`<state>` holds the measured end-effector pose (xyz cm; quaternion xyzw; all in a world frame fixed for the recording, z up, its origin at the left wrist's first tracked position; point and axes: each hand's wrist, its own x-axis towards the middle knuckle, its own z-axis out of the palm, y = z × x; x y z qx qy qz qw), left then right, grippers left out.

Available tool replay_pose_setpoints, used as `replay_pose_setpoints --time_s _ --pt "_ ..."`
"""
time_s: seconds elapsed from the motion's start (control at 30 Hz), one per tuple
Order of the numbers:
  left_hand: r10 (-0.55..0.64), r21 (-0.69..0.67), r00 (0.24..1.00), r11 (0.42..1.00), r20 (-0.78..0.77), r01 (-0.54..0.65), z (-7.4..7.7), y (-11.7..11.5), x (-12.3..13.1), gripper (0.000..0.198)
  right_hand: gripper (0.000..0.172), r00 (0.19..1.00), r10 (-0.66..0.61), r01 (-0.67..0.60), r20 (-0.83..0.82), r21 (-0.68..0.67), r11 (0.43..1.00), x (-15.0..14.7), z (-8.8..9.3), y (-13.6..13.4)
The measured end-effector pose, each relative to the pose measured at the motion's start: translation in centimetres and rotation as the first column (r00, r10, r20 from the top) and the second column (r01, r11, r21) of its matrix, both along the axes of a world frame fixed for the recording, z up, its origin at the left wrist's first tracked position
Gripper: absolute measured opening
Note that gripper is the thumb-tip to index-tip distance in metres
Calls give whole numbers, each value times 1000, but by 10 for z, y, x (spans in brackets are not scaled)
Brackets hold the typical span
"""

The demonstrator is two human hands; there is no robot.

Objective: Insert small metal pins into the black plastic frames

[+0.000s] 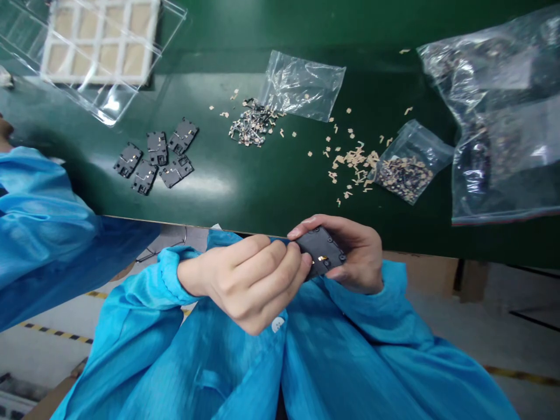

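Just below the near edge of the green table (271, 186), my right hand (356, 254) grips a small dark plastic part (324, 251) with a gold contact on it. My left hand (249, 280) is curled beside it, fingertips pinched against the part's left edge; what they pinch is too small to make out. Both arms wear blue sleeves.
Several finished dark parts (155, 160) lie at left. A pile of small metal clips (251, 125) sits by an empty clear bag (301, 84). Tan scraps (352, 160) spread beside a small filled bag (405, 172). A large bag (503, 116) lies right, a clear tray (96, 52) far left. Another person's blue sleeve (44, 233) is at left.
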<state>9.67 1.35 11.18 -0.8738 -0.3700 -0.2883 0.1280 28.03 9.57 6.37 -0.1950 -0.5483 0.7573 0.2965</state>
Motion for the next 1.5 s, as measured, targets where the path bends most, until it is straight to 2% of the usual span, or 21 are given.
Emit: replay_pose_setpoints --time_s 0.17,0.27,0.37,0.47,0.57,0.67,0.8,0.9,0.97,1.03,1.13,1.27,1.5 --pt "-35 -124 999 992 9 36 2 -1 -3 19 41 1000 2 -1 3 -15 1000 -1 2 0" --pt "-38 -69 996 997 -79 33 6 2 -3 23 40 999 -37 37 28 -5 999 -2 3 -2" --pt "10 17 983 1000 -184 -7 12 4 1 25 40 997 -65 65 33 6 998 -2 2 -5" --pt "82 -23 974 996 -209 -89 12 4 3 25 42 989 -143 142 26 41 989 -2 0 -7" --pt "103 -125 992 986 -66 -111 5 4 0 23 42 980 -200 197 22 83 977 -2 2 -6" --pt "114 -233 977 970 181 -70 -5 3 -6 31 39 989 -145 144 14 77 987 -3 6 -3" --pt "195 -323 940 941 281 -99 -8 -2 -8 24 36 997 -78 77 15 64 995 -5 15 -1" --pt "205 -295 935 948 291 -116 -6 -5 -5 24 35 997 -64 61 39 86 994 -5 20 -2" --pt "210 -254 941 957 267 -141 -5 -6 -3 22 36 990 -99 88 104 110 990 -4 22 -3" --pt "214 -194 947 966 240 -169 -7 -6 -2 19 29 974 -120 97 194 125 987 -5 23 -3" --pt "195 -86 955 980 222 -180 -13 -4 -1 16 19 958 -53 22 283 110 994 -8 22 -1" --pt "152 4 963 988 224 -156 -20 0 0 17 19 957 12 -42 289 96 994 -11 20 4" --pt "164 -19 945 986 282 -165 -28 -1 1 23 21 972 36 -66 232 119 991 -11 20 7"
